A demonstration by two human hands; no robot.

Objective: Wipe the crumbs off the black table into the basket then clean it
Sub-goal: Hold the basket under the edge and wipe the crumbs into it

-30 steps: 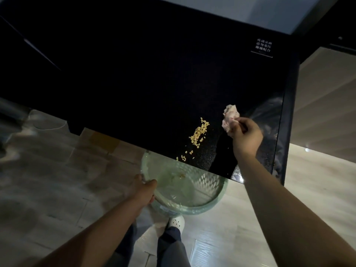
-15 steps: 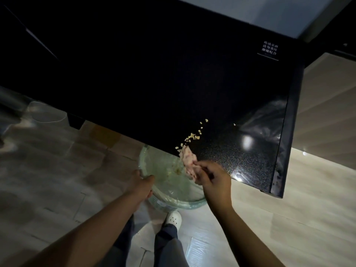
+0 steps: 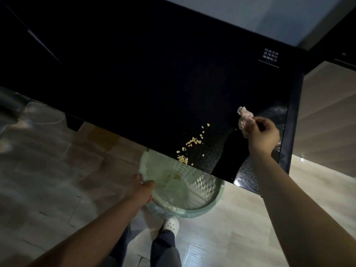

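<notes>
Down at the left, the left hand point(image 3: 141, 191) is gripping the rim of the pale green basket point(image 3: 207, 183), with the thumb hooked over the rim. It is holding the basket up under the near edge of the black table point(image 3: 154, 83), above the floor. A few bits seem to be lying inside the basket. Yellow crumbs point(image 3: 192, 141) are lying on the table in a line running down to the edge, right over the basket. Further right, the right hand point(image 3: 263, 134) is pinching a crumpled pale wad point(image 3: 245, 116) with curled fingers. I cannot tell if the wad is touching the table top. To do this well, I think the wad should be pressing flat behind the far crumbs and sliding slowly toward the basket, so none are jumping onto the floor. The basket should be sitting tight under the edge.
</notes>
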